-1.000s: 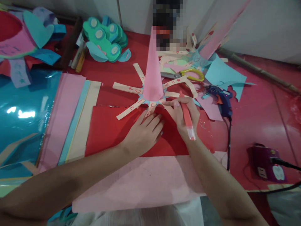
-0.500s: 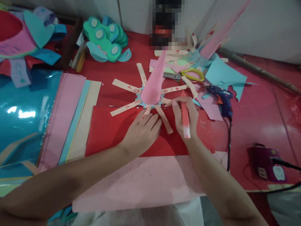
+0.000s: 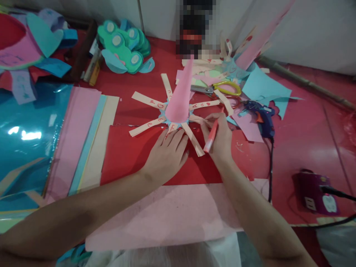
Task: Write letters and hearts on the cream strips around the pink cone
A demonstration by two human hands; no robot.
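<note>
A pink paper cone stands on a light blue base, with several cream paper strips spreading out around it, most bearing red letters. My left hand lies palm down with its fingers spread, fingertips on the lower strip marked in red. In my right hand is a red marker, held between closed fingers just right of the cone, its lower end pointing toward me. The fingertips of that hand touch the strip at the cone's right.
Yellow-handled scissors and a blue glue gun lie at the right among paper scraps. Coloured sheets are stacked at left, green foam shapes behind. A purple power block sits at right.
The cone with its strips has shifted slightly left. The marker in my right hand has tilted, its lower end swinging left, and that hand's fingers have reached the right strip.
</note>
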